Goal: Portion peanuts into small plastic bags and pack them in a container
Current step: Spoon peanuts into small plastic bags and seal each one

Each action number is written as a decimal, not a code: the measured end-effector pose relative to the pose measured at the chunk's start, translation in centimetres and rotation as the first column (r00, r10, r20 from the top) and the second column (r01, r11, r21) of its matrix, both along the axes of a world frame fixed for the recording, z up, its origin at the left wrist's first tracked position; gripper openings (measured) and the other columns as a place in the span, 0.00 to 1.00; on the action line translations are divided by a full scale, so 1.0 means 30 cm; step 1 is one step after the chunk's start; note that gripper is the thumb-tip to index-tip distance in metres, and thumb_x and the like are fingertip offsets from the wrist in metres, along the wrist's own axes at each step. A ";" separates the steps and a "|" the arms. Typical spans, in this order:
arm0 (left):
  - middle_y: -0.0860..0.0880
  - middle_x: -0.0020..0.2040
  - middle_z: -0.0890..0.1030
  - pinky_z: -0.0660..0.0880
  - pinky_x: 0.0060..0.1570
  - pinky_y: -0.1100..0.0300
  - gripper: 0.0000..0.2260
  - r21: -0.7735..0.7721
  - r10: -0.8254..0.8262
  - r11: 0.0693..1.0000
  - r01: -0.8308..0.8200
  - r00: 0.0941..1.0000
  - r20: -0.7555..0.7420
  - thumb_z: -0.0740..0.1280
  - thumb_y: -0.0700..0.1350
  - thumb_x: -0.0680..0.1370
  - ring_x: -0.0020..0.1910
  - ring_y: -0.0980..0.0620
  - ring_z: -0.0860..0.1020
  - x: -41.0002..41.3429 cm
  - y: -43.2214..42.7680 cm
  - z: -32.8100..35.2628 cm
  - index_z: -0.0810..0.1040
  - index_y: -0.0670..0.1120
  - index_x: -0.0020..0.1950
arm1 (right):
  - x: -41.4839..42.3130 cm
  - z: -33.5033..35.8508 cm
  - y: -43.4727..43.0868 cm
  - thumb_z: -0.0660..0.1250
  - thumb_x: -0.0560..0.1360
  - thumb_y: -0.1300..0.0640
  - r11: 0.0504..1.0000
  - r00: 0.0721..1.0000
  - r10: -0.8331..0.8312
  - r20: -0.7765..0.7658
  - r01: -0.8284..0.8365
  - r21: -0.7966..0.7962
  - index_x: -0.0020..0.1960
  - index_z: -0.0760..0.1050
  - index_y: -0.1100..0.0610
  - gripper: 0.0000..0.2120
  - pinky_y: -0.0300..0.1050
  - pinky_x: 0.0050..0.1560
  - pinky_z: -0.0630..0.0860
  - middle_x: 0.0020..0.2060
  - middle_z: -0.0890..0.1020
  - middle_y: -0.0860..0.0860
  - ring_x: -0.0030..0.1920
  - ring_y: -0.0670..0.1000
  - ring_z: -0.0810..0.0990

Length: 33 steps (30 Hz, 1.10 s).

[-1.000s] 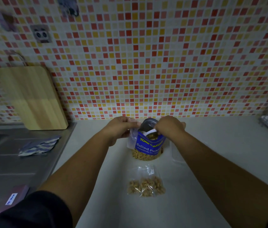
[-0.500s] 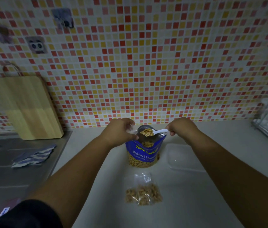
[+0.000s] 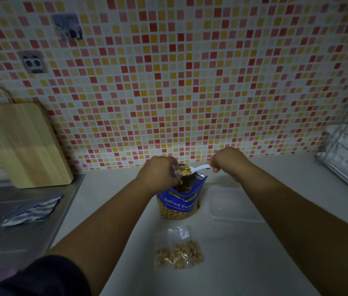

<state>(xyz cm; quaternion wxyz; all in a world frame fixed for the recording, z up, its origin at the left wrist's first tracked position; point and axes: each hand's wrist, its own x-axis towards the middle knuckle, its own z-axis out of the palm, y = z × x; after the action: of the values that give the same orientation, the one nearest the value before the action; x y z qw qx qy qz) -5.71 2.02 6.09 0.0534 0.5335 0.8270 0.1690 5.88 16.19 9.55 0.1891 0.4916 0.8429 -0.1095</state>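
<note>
Your left hand [image 3: 159,174] has its fingers curled over the left rim of the peanut pouch [image 3: 180,202], pinching the open mouth. Whether a small bag is also caught in that grip is not clear in the dim light. Your right hand [image 3: 228,161] is closed round the handle of a white plastic spoon [image 3: 202,167], up and to the right of the pouch.

The spoon's bowl hangs just above the pouch mouth, heaped with pale golden peanuts [image 3: 184,170]. The pouch stands upright on the counter [image 3: 243,263]. It is blue with yellow and white lettering that reads "Salted Pea…". It has a clear window low down showing it packed with nuts, and a silvery lining shows at the top.

Just in front of the pouch, towards you, a small clear plastic bag [image 3: 178,251] lies flat, its lower half filled with peanuts. Just right of the pouch sits a clear rectangular container [image 3: 234,205]. Well to the pouch's left a wooden cutting board [image 3: 23,146] leans on the tiled wall, with a striped cloth [image 3: 32,210] below it.
</note>
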 end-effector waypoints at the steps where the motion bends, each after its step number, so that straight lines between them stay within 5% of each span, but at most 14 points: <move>1: 0.48 0.53 0.81 0.77 0.48 0.54 0.22 0.009 -0.004 1.000 0.003 1.000 0.006 0.75 0.52 0.67 0.52 0.48 0.77 0.005 0.004 -0.001 0.76 0.48 0.58 | -0.004 -0.007 -0.002 0.62 0.76 0.57 1.000 0.998 0.000 -0.060 0.000 -0.005 0.60 0.78 0.54 0.13 0.45 0.50 0.69 0.53 0.76 0.53 0.49 0.51 0.73; 5: 0.47 0.49 0.81 0.72 0.42 0.58 0.19 0.083 -0.004 0.997 0.001 0.999 0.031 0.75 0.51 0.68 0.47 0.50 0.76 0.025 0.010 -0.017 0.77 0.46 0.56 | -0.014 -0.020 -0.035 0.62 0.73 0.56 0.995 0.944 0.103 -0.312 -0.101 0.023 0.51 0.82 0.55 0.12 0.48 0.53 0.73 0.45 0.81 0.50 0.48 0.52 0.78; 8: 0.48 0.49 0.81 0.72 0.44 0.60 0.18 0.163 0.026 0.985 -0.049 0.990 0.137 0.74 0.50 0.69 0.47 0.51 0.77 0.041 0.005 -0.028 0.78 0.46 0.56 | 0.015 0.014 -0.098 0.59 0.77 0.54 0.903 0.854 0.405 -0.327 -0.318 0.289 0.56 0.80 0.49 0.13 0.54 0.64 0.63 0.53 0.81 0.47 0.58 0.54 0.73; 11: 0.48 0.49 0.82 0.70 0.43 0.62 0.17 0.269 0.070 0.954 -0.135 0.968 0.240 0.74 0.49 0.70 0.47 0.50 0.78 0.048 -0.004 -0.034 0.79 0.46 0.56 | 0.056 0.057 -0.144 0.61 0.76 0.53 0.614 0.674 0.712 -0.196 -0.463 0.639 0.54 0.80 0.46 0.12 0.50 0.59 0.59 0.47 0.83 0.45 0.56 0.52 0.71; 13: 0.49 0.47 0.81 0.71 0.42 0.62 0.15 0.323 0.091 0.923 -0.209 0.934 0.345 0.73 0.49 0.71 0.46 0.51 0.78 0.044 -0.014 -0.032 0.79 0.46 0.55 | 0.072 0.056 -0.127 0.63 0.69 0.54 0.360 0.587 0.807 -0.063 -0.405 0.840 0.45 0.83 0.48 0.11 0.47 0.49 0.58 0.36 0.84 0.46 0.45 0.52 0.75; 14: 0.50 0.45 0.81 0.72 0.42 0.63 0.14 0.334 0.104 0.910 -0.247 0.913 0.394 0.73 0.49 0.71 0.45 0.52 0.78 0.038 -0.021 -0.031 0.79 0.46 0.54 | 0.083 0.051 -0.113 0.63 0.67 0.55 0.313 0.575 0.815 -0.070 -0.335 0.889 0.42 0.84 0.49 0.11 0.46 0.46 0.58 0.32 0.83 0.46 0.42 0.53 0.76; 18: 0.48 0.46 0.83 0.79 0.49 0.55 0.09 0.356 0.112 0.842 -0.405 0.777 0.619 0.74 0.47 0.71 0.47 0.49 0.81 -0.001 -0.052 -0.027 0.80 0.48 0.48 | 0.111 0.053 -0.094 0.64 0.68 0.58 0.480 0.666 0.707 -0.236 -0.209 0.852 0.45 0.84 0.53 0.11 0.47 0.48 0.65 0.34 0.84 0.50 0.43 0.55 0.76; 22: 0.47 0.44 0.83 0.78 0.42 0.61 0.09 0.325 0.053 0.851 -0.413 0.682 0.729 0.73 0.45 0.72 0.44 0.50 0.81 -0.011 -0.080 -0.018 0.81 0.44 0.49 | 0.057 -0.034 -0.131 0.64 0.72 0.54 0.656 0.766 0.640 -0.056 -0.507 0.559 0.53 0.81 0.54 0.12 0.47 0.56 0.69 0.48 0.82 0.52 0.54 0.55 0.74; 25: 0.47 0.46 0.83 0.79 0.43 0.56 0.11 0.235 0.082 0.898 -0.373 0.666 0.742 0.73 0.46 0.71 0.45 0.50 0.81 -0.012 -0.092 -0.039 0.81 0.44 0.52 | 0.007 -0.094 -0.176 0.64 0.76 0.53 0.728 0.803 0.595 0.023 -0.551 0.408 0.60 0.77 0.58 0.15 0.47 0.60 0.69 0.57 0.77 0.56 0.59 0.57 0.73; 29: 0.46 0.46 0.84 0.79 0.41 0.61 0.12 0.230 0.056 0.888 -0.399 0.589 0.806 0.73 0.44 0.72 0.46 0.51 0.82 -0.017 -0.091 -0.064 0.80 0.42 0.53 | -0.065 -0.138 -0.207 0.64 0.77 0.52 0.828 0.878 0.476 0.049 -0.466 0.312 0.66 0.71 0.59 0.20 0.47 0.64 0.68 0.64 0.73 0.57 0.64 0.56 0.71; 33: 0.45 0.44 0.84 0.80 0.43 0.62 0.09 0.252 -0.012 0.874 -0.415 0.501 0.866 0.72 0.41 0.72 0.43 0.51 0.82 -0.021 -0.088 -0.075 0.81 0.41 0.50 | -0.132 -0.175 -0.227 0.64 0.75 0.48 0.914 0.940 0.341 -0.003 -0.331 0.234 0.66 0.70 0.51 0.21 0.53 0.71 0.56 0.65 0.73 0.51 0.69 0.55 0.65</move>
<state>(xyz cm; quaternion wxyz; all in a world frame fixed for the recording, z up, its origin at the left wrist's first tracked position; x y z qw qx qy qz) -6.33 -0.63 3.85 0.3082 0.2775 0.6938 0.5888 1.93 9.38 4.29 0.1285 0.3557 0.9256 0.0121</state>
